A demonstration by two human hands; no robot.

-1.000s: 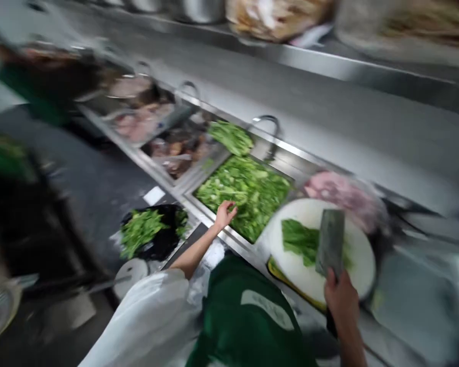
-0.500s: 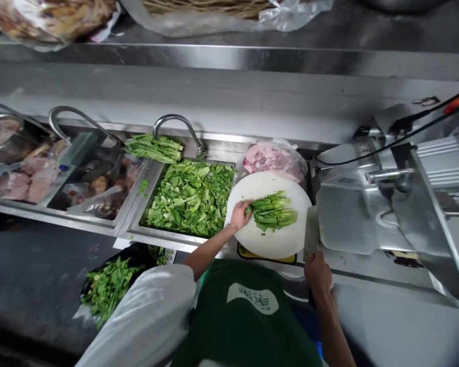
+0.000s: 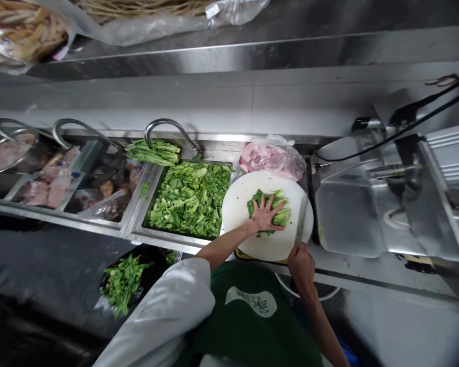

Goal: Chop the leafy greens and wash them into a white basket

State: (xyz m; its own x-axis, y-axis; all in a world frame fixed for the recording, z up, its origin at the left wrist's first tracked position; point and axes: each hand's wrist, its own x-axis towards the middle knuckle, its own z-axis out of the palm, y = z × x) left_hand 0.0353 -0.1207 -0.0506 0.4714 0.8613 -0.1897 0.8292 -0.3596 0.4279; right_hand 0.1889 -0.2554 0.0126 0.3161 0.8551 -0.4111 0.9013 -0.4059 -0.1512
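Green leaves (image 3: pixel 282 218) lie beneath the spread fingers of the left hand (image 3: pixel 263 216); to those fingers' right, the right hand (image 3: pixel 302 262) has its fingers wrapped around a cleaver (image 3: pixel 301 220).

Readable wording, brands, numbers: none you could transcribe with certainty.

Item 1: your apron (image 3: pixel 248 339), green. One white emblem (image 3: pixel 251 302) on the chest, irregular in outline, rounded at its right end. Print in green: one large character toward the right, smaller characters in a line to its left. The script looks Chinese; the strokes are too small and soft for you to make out.

Item 2: plastic bag (image 3: pixel 240 14) on the shelf (image 3: pixel 309 48). One small white label (image 3: pixel 213 10), any lettering on it too small for you to read.
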